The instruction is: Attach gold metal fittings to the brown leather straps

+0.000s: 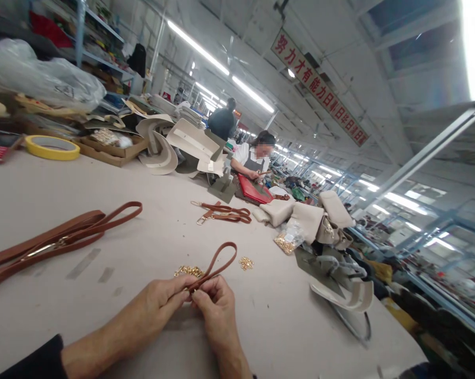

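Observation:
Both my hands meet at the near edge of the grey worktable (150, 247). My left hand (158, 302) and my right hand (217, 310) pinch the two ends of a brown leather strap (219, 261), whose loop arches away from me over the table. A small heap of gold metal fittings (188, 271) lies just beyond my left fingers. A second little cluster of gold fittings (246, 262) sits right of the loop.
Long brown straps (59, 237) lie at the left, and two more with clasps (224, 212) further back. Beige bags (312, 216) and a clear packet of fittings (287, 241) sit at the right. Yellow tape roll (51, 147) rests far left. A co-worker (253, 158) works at the far end.

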A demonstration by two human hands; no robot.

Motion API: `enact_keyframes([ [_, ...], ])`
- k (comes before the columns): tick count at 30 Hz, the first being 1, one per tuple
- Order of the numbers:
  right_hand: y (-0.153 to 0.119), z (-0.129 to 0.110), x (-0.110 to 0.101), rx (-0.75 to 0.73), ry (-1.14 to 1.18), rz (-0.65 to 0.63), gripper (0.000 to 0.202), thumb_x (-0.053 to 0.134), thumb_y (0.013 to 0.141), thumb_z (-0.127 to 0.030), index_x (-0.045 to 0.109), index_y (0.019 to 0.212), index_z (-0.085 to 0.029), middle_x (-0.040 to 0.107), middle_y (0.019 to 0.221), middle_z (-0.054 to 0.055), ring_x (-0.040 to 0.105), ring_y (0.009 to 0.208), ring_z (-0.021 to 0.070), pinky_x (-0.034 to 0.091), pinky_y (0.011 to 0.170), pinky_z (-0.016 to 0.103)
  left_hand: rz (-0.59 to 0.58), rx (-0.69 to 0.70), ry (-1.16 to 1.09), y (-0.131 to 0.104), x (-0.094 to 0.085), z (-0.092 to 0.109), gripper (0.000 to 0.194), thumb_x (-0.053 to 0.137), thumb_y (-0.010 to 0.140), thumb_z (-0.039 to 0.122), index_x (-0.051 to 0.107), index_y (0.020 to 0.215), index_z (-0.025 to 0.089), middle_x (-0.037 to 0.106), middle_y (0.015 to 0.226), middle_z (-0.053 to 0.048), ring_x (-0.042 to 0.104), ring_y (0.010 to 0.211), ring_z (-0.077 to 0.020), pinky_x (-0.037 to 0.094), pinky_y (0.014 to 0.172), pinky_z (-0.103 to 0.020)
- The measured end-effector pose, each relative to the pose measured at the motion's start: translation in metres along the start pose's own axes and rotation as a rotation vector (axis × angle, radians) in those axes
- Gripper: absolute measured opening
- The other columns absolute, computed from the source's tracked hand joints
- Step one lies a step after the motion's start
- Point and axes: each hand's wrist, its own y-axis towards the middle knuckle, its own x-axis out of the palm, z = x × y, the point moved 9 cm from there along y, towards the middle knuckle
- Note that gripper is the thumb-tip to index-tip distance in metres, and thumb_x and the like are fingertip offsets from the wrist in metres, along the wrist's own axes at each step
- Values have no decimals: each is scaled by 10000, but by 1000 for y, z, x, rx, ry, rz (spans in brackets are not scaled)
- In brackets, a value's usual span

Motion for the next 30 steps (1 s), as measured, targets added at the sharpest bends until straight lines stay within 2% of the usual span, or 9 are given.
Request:
enact_keyframes([
  [7, -3, -4, -3, -34, -24, 44, 118, 656, 716, -208, 541, 693, -195, 635, 653, -17, 593, 622, 131, 490, 624, 254, 4, 40, 51, 2, 4, -1, 303, 480, 918, 392, 667, 1146, 320, 714, 965, 13, 639, 902, -192, 469, 866, -227],
  [11, 0, -3, -1, -31, -53, 35, 163, 675, 740, -283, 540, 709, -196, 636, 682, -10, 588, 630, 132, 490, 614, 254, 38, -5, -73, 4, 1, -6, 298, 500, 903, 396, 678, 1113, 283, 694, 1040, -7, 619, 998, -204, 467, 895, -237],
  [13, 5, -2, -7, -38, -113, 44, 192, 670, 761, -333, 548, 728, -189, 617, 685, -13, 566, 618, 124, 473, 595, 245, 67, -64, -164, 6, -3, -14, 325, 489, 899, 400, 656, 1127, 241, 684, 981, -24, 630, 921, -199, 490, 831, -247],
  [15, 11, -4, -24, -69, -232, 100, 198, 637, 791, -366, 563, 774, -183, 600, 684, -17, 556, 621, 124, 463, 594, 242, 118, -139, -235, 9, -11, -25, 375, 506, 875, 417, 613, 1160, 198, 663, 915, -28, 627, 797, -183, 498, 761, -260],
  [18, 18, -9, -68, -116, -568, 261, 175, 573, 830, -341, 597, 902, -184, 641, 739, 5, 599, 684, 153, 474, 662, 271, 205, -245, -328, 8, -23, -38, 470, 554, 814, 481, 568, 1155, 158, 618, 769, -7, 585, 667, -165, 492, 694, -276],
  [22, 27, -13, -114, -139, -1161, 357, 208, 475, 851, -216, 599, 1017, -196, 692, 881, 57, 640, 760, 194, 463, 702, 305, 271, -307, -349, 3, -32, -29, 454, 522, 771, 606, 594, 814, 160, 513, 591, 20, 468, 539, -138, 414, 533, -247],
  [25, 34, -9, -128, -145, -1325, 354, 226, 459, 839, -160, 608, 1006, -192, 691, 868, 82, 631, 778, 222, 442, 688, 314, 311, -316, -314, -1, -38, -18, 456, 497, 751, 621, 567, 704, 172, 462, 542, 27, 404, 495, -130, 337, 476, -244],
  [27, 39, -6, -130, -150, -1358, 342, 229, 460, 838, -142, 620, 995, -189, 682, 826, 89, 614, 772, 234, 427, 678, 315, 323, -312, -311, -2, -40, -16, 450, 493, 740, 600, 598, 772, 164, 435, 524, 37, 387, 490, -133, 314, 472, -247],
  [30, 46, -4, -125, -165, -1395, 311, 246, 449, 844, -120, 635, 991, -186, 667, 788, 94, 589, 753, 237, 413, 672, 312, 324, -307, -314, -1, -42, -20, 530, 518, 712, 553, 630, 996, 121, 415, 515, 50, 385, 514, -140, 304, 489, -244],
])
